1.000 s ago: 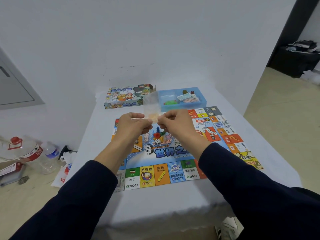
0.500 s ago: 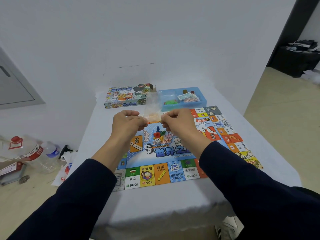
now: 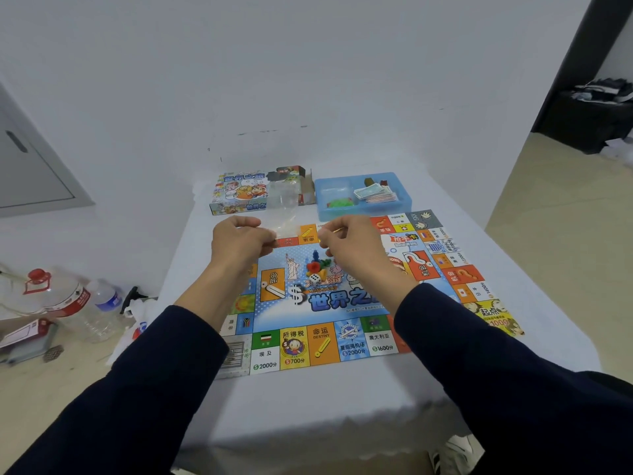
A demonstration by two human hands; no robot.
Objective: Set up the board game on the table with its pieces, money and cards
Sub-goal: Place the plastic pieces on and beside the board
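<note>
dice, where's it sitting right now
In the head view the white dice lies near the middle of the game board, just below the cluster of coloured pawns and between the person's two forearms.

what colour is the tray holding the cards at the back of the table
Light blue plastic tray, seen in the head view, behind the board.

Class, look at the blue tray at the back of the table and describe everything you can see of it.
The blue tray looks like moulded plastic, rectangular, open-topped, split into compartments. It sits flat on the white-covered table, behind the game board and right of the game box. Paper money and green pieces lie inside. No hand touches it.
</note>
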